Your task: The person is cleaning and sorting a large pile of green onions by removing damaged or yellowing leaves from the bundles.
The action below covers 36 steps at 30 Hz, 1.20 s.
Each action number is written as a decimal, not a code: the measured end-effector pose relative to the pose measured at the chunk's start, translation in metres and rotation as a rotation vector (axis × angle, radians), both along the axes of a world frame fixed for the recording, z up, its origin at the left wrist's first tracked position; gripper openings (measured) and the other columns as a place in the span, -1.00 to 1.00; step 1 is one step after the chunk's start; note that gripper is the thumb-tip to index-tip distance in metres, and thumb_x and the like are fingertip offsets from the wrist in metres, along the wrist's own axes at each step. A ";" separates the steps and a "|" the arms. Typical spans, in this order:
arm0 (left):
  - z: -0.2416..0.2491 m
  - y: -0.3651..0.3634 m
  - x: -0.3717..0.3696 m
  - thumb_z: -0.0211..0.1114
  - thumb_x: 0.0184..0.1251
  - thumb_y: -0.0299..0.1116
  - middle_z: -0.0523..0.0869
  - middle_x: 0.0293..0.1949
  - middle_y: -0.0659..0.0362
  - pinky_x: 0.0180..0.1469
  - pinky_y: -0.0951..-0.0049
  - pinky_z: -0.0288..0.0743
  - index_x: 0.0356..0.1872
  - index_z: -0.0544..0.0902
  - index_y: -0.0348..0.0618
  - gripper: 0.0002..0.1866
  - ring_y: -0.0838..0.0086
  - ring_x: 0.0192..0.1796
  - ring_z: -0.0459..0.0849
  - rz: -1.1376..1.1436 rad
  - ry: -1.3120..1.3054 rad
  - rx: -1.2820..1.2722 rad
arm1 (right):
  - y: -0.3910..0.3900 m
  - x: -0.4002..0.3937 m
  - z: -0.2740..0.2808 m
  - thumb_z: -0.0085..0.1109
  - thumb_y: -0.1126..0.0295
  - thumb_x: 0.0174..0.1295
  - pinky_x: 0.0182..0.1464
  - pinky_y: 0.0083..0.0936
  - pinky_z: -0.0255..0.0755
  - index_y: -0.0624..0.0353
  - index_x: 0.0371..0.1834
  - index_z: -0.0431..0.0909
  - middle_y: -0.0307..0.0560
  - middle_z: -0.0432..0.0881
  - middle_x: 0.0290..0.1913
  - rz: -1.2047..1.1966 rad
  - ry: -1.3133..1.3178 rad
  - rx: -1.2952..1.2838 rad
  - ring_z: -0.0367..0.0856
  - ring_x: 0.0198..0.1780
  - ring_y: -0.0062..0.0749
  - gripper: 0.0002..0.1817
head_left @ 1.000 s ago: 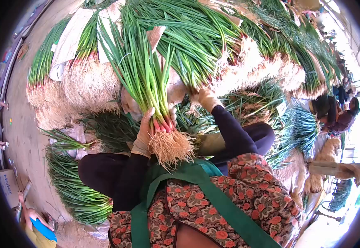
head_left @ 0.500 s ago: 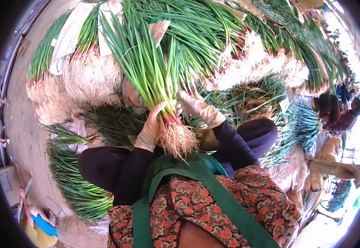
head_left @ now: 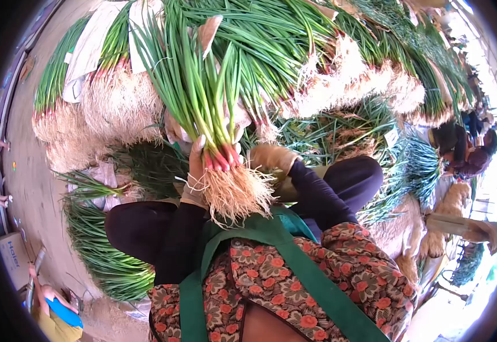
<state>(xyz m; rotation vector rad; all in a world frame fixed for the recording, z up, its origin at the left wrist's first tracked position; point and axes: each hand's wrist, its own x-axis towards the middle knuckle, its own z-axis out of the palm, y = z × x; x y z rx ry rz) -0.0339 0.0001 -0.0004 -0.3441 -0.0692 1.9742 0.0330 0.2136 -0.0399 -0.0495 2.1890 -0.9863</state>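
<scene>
A bunch of spring onions (head_left: 220, 128), with green leaves, reddish bases and pale stringy roots (head_left: 238, 194), is in front of my chest. My left hand (head_left: 194, 174), in a pale glove, is closed around its lower stems from the left, thumb showing along the reddish part. The leaves point away from me and the roots hang toward my lap. My right hand (head_left: 272, 157), also gloved, is close beside the bunch on the right, level with the top of the roots; its fingers are smeared and partly hidden.
Rows of rooted onion bunches (head_left: 123, 100) lie across the far side. Loose green leaves (head_left: 328, 134) cover the ground ahead. A pile of onions (head_left: 109, 256) lies by my left knee. A person (head_left: 476, 154) sits at far right; another (head_left: 55, 308) is at lower left, near a cardboard box (head_left: 13, 256).
The bunch has tilted and come slightly toward me, its roots more spread. My right hand has moved from the stems down toward the roots.
</scene>
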 end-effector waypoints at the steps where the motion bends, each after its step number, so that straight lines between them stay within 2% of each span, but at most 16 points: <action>1: 0.000 0.003 0.001 0.01 0.23 0.18 0.56 -0.49 -0.11 -0.17 0.39 0.48 0.08 0.34 -0.47 -0.24 0.24 -0.46 0.54 0.009 0.323 -0.187 | 0.029 -0.004 -0.077 -0.04 0.26 0.30 -0.05 -0.43 0.45 0.10 -0.14 0.57 -0.01 0.61 -0.14 0.200 0.749 0.154 0.56 -0.05 -0.19 -0.75; 4: 0.000 0.013 0.001 0.05 0.20 0.17 0.52 -0.24 -0.04 -0.10 0.35 0.46 0.12 0.28 -0.44 -0.22 0.29 -0.26 0.55 -0.027 0.508 -0.089 | 0.048 -0.026 -0.062 -0.10 0.33 0.32 -0.13 -0.46 0.47 0.14 -0.18 0.55 -0.07 0.60 -0.24 -0.325 0.730 0.522 0.59 -0.14 -0.21 -0.78; 6: 0.002 0.013 -0.002 0.06 0.19 0.16 0.51 -0.15 0.02 -0.02 0.32 0.44 0.18 0.24 -0.41 -0.21 0.29 -0.15 0.54 -0.109 0.562 0.017 | 0.045 -0.031 -0.052 -0.08 0.20 0.31 -0.11 -0.40 0.47 0.21 -0.22 0.53 -0.03 0.62 -0.32 -0.136 0.578 0.676 0.61 -0.15 -0.19 -0.69; 7: 0.005 0.014 -0.001 0.06 0.20 0.15 0.51 -0.15 0.03 0.00 0.30 0.43 0.18 0.24 -0.40 -0.22 0.30 -0.13 0.53 -0.096 0.518 -0.003 | 0.038 -0.036 -0.060 -0.04 0.09 0.26 -0.08 -0.35 0.45 0.23 -0.24 0.54 0.07 0.64 -0.34 -0.548 0.373 0.600 0.62 -0.16 -0.16 -0.61; 9: 0.011 0.013 0.003 0.07 0.20 0.14 0.50 -0.14 0.04 0.03 0.27 0.41 0.18 0.24 -0.38 -0.23 0.30 -0.10 0.52 -0.058 0.434 -0.040 | 0.040 -0.038 -0.069 -0.01 0.05 0.23 -0.11 -0.32 0.46 0.28 -0.28 0.54 0.15 0.64 -0.28 -0.609 0.441 0.558 0.63 -0.17 -0.12 -0.57; 12: 0.013 0.014 0.004 0.09 0.21 0.09 0.48 -0.04 0.03 0.13 0.23 0.35 0.22 0.20 -0.39 -0.23 0.25 0.04 0.45 -0.023 0.405 -0.115 | 0.039 -0.029 -0.056 0.00 0.12 0.24 -0.26 -0.29 0.49 0.22 -0.36 0.54 0.06 0.63 -0.42 -0.252 0.678 0.519 0.63 -0.33 -0.11 -0.65; 13: 0.019 0.016 0.007 0.09 0.22 0.08 0.47 0.00 0.01 0.14 0.21 0.34 0.23 0.18 -0.40 -0.23 0.24 0.06 0.44 -0.022 0.341 -0.212 | 0.019 -0.018 -0.002 -0.01 0.19 0.25 -0.30 -0.30 0.49 0.18 -0.28 0.55 0.02 0.62 -0.47 -0.291 0.655 0.416 0.62 -0.38 -0.12 -0.72; 15: -0.027 0.008 -0.011 0.06 0.27 0.06 0.59 -0.17 -0.07 -0.06 0.22 0.51 0.18 0.26 -0.44 -0.29 0.15 -0.24 0.60 -0.129 0.594 -0.185 | -0.004 -0.002 0.035 -0.04 0.25 0.27 -0.28 -0.34 0.50 0.17 -0.17 0.54 0.03 0.62 -0.45 -0.594 0.154 -0.155 0.62 -0.34 -0.13 -0.74; 17: -0.010 0.015 -0.001 0.05 0.29 0.03 0.61 -0.30 -0.07 -0.17 0.23 0.54 0.11 0.34 -0.45 -0.35 0.15 -0.39 0.61 -0.031 0.514 -0.453 | -0.028 0.011 0.030 0.00 0.23 0.25 -0.27 -0.31 0.50 0.18 -0.11 0.52 0.07 0.63 -0.40 -0.163 0.951 0.067 0.62 -0.33 -0.09 -0.71; 18: -0.024 0.012 -0.002 0.04 0.30 0.00 0.61 -0.29 -0.06 -0.16 0.21 0.54 0.07 0.36 -0.42 -0.40 0.19 -0.36 0.61 -0.069 0.494 -0.415 | -0.036 0.018 0.038 0.02 0.21 0.22 -0.23 -0.30 0.49 0.20 -0.11 0.52 0.11 0.64 -0.35 -0.347 0.436 -0.022 0.63 -0.29 -0.05 -0.69; 21: -0.016 0.017 0.003 0.04 0.30 -0.01 0.60 -0.27 -0.05 -0.13 0.17 0.54 0.05 0.38 -0.39 -0.43 0.19 -0.33 0.61 0.016 0.478 -0.416 | -0.033 0.015 0.044 0.00 0.18 0.22 -0.22 -0.28 0.48 0.19 -0.11 0.52 0.13 0.64 -0.33 0.093 0.170 0.290 0.64 -0.26 -0.05 -0.67; 23: -0.004 0.009 0.000 0.06 0.29 0.01 0.56 -0.15 -0.02 0.07 0.15 0.46 0.10 0.34 -0.34 -0.41 0.20 -0.19 0.59 -0.012 0.481 -0.333 | -0.021 0.026 0.018 -0.08 0.09 0.25 -0.27 -0.35 0.46 0.13 -0.06 0.51 0.06 0.62 -0.30 0.130 0.023 0.464 0.60 -0.28 -0.14 -0.62; 27: 0.008 0.010 0.006 0.09 0.26 0.05 0.55 -0.11 0.01 0.14 0.16 0.40 0.10 0.34 -0.33 -0.37 0.22 -0.03 0.55 -0.042 0.379 -0.232 | -0.004 0.014 0.024 -0.21 -0.22 0.26 -0.47 -0.55 0.36 0.10 0.07 0.43 -0.14 0.54 -0.45 -0.618 -0.035 -0.549 0.47 -0.51 -0.50 -0.37; 29: -0.009 0.011 0.000 0.09 0.26 0.05 0.55 -0.10 0.00 0.13 0.16 0.40 0.10 0.35 -0.33 -0.38 0.21 -0.03 0.55 -0.088 0.424 -0.261 | -0.015 -0.018 0.041 -0.23 -0.31 0.22 -0.53 -0.59 0.24 0.09 -0.34 0.45 -0.30 0.40 -0.56 -0.911 -0.159 -0.914 0.34 -0.58 -0.59 -0.38; 32: -0.006 0.014 0.000 0.09 0.27 0.01 0.57 -0.07 -0.05 -0.04 0.12 0.49 0.08 0.37 -0.35 -0.41 0.16 -0.09 0.59 -0.055 0.424 -0.315 | -0.032 -0.037 0.053 -0.09 -0.06 0.31 -0.60 -0.57 0.27 0.03 -0.67 0.25 -0.27 0.30 -0.68 -0.995 0.083 -0.896 0.34 -0.67 -0.47 -0.50; 36: 0.003 0.011 0.000 0.10 0.25 0.04 0.56 -0.06 -0.06 -0.01 0.11 0.46 0.08 0.37 -0.36 -0.38 0.18 -0.11 0.58 -0.037 0.454 -0.118 | -0.041 -0.020 0.023 -0.11 0.10 0.36 -0.59 -0.55 0.38 0.12 -0.41 0.43 -0.27 0.39 -0.65 -0.986 -0.023 -1.086 0.41 -0.66 -0.47 -0.67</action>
